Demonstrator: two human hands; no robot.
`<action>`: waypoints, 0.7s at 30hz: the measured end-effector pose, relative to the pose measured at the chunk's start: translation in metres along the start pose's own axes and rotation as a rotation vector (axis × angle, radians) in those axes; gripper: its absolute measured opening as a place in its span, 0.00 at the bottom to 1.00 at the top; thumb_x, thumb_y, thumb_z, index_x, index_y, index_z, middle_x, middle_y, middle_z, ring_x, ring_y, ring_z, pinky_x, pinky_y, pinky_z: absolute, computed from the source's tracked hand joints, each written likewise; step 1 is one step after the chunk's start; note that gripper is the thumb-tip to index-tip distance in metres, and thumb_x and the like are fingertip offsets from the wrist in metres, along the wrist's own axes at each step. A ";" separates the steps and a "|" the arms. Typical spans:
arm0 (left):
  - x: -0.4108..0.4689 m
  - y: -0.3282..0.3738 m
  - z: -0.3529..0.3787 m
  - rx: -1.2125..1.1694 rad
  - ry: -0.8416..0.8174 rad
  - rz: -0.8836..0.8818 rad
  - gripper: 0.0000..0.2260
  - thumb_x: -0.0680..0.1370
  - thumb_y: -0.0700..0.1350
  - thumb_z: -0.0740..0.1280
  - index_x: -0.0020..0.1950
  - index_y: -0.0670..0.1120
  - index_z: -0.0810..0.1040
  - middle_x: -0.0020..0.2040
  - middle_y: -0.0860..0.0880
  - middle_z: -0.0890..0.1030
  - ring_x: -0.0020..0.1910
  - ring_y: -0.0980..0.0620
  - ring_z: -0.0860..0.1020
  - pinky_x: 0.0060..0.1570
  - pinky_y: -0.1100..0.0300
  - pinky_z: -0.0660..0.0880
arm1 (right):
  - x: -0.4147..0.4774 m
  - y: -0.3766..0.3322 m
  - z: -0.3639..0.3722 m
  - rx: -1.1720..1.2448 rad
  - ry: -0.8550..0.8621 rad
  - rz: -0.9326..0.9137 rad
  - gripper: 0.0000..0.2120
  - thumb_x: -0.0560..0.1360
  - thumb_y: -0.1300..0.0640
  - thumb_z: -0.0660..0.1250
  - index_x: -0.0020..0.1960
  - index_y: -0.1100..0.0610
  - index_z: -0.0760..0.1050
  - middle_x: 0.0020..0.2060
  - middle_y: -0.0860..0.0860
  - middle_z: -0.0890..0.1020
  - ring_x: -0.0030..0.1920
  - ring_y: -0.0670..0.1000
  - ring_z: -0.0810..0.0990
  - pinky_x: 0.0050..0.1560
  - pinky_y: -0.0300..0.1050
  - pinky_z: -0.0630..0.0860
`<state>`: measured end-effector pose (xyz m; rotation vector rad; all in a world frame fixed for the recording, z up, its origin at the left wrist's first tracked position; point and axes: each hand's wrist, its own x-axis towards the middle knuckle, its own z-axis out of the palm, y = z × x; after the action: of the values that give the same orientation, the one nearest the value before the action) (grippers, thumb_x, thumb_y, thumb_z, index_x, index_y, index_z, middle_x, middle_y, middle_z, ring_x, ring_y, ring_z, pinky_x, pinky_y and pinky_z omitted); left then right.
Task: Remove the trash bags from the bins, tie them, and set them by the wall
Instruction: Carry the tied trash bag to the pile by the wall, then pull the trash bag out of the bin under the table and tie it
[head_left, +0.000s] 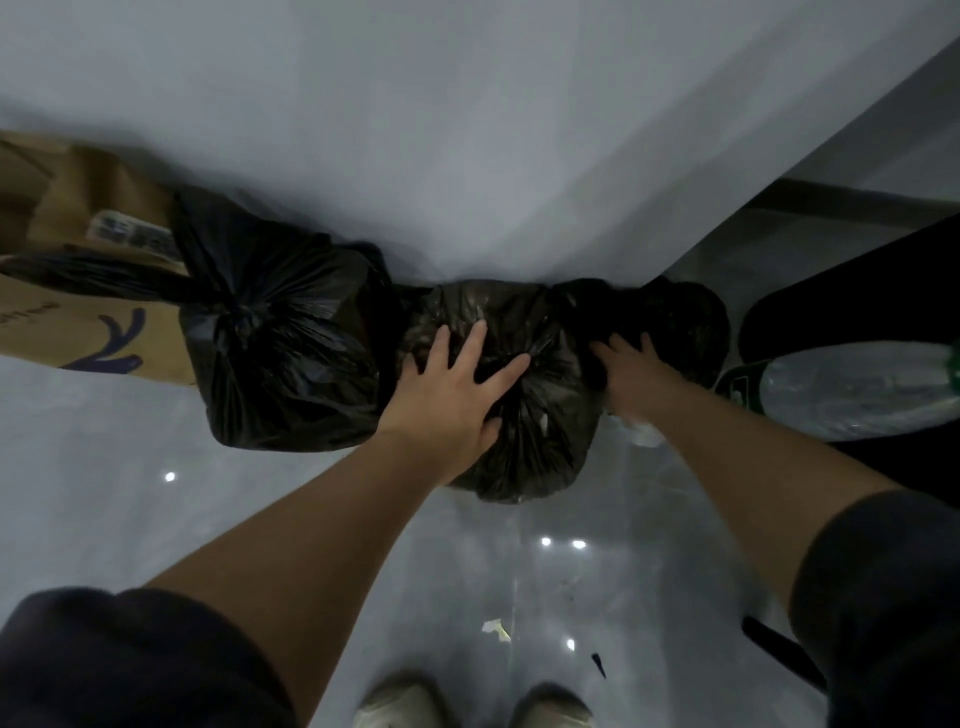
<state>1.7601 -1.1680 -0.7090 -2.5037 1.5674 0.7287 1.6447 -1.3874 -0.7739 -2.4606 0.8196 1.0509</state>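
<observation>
Hands (540, 379) on three tied bags (519, 395)

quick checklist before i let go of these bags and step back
1. Middle black plastic trash bag tied: ok, gathered neck visible.
2. Large left black plastic trash bag tied: ok, knot shows.
3. Right black plastic bag tied: cannot tell, its top is dark and partly hidden.
4. Bags against the grey wall: ok, all three sit at its base.
5. Left hand free: ok, resting flat and open on the middle bag.
6. Right hand free: cannot tell, fingers hidden in folds.
</observation>
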 end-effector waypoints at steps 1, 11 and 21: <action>0.005 -0.001 0.005 0.000 0.011 0.000 0.29 0.80 0.57 0.54 0.76 0.62 0.41 0.79 0.46 0.42 0.75 0.35 0.47 0.69 0.38 0.60 | 0.009 0.000 0.005 0.012 -0.010 0.032 0.35 0.73 0.46 0.58 0.77 0.49 0.50 0.77 0.56 0.51 0.76 0.64 0.49 0.72 0.68 0.52; -0.026 0.010 -0.044 -0.090 -0.130 -0.101 0.32 0.79 0.53 0.57 0.76 0.61 0.40 0.78 0.46 0.39 0.76 0.37 0.47 0.69 0.37 0.58 | -0.047 -0.021 -0.006 0.225 0.170 0.020 0.33 0.70 0.42 0.55 0.74 0.50 0.61 0.74 0.58 0.60 0.71 0.65 0.63 0.67 0.60 0.67; -0.217 0.050 -0.183 -0.340 0.071 -0.250 0.22 0.77 0.47 0.61 0.70 0.47 0.64 0.71 0.47 0.64 0.67 0.46 0.65 0.58 0.52 0.69 | -0.282 -0.137 -0.068 0.565 0.255 -0.016 0.30 0.72 0.65 0.59 0.73 0.53 0.62 0.70 0.56 0.66 0.66 0.58 0.70 0.65 0.52 0.71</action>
<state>1.7020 -1.0726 -0.4434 -2.9250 1.1989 0.9440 1.6098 -1.2106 -0.5089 -2.1202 1.0066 0.4160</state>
